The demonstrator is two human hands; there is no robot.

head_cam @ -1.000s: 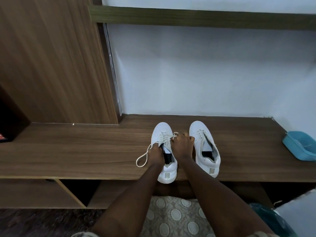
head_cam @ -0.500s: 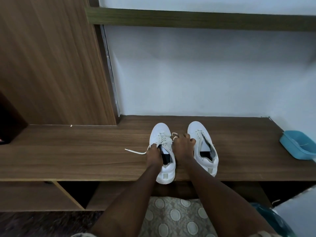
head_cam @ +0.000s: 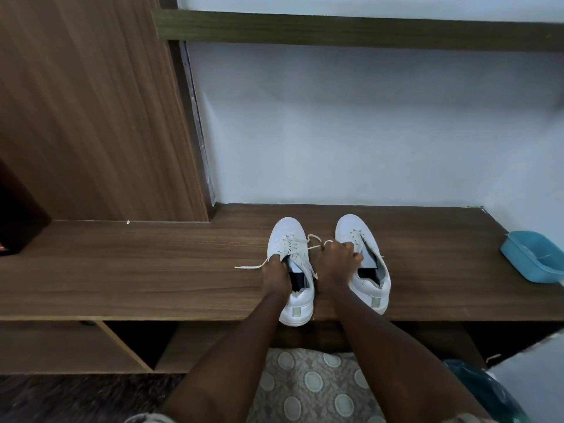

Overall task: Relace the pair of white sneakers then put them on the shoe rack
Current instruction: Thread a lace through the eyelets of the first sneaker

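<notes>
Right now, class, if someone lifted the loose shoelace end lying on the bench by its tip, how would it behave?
The shoelace would probably droop limply: it lies flat and wavy on the wooden bench. It looks thin, so likely light. It probably would not pull free, since the left hand seems to pinch it beside the white sneaker.

A blue tub (head_cam: 532,257) sits far right near the white wall (head_cam: 366,132); a wooden panel (head_cam: 91,102) rises at left; a dark shelf (head_cam: 366,30) runs above; a patterned mat (head_cam: 305,386) lies below.
</notes>
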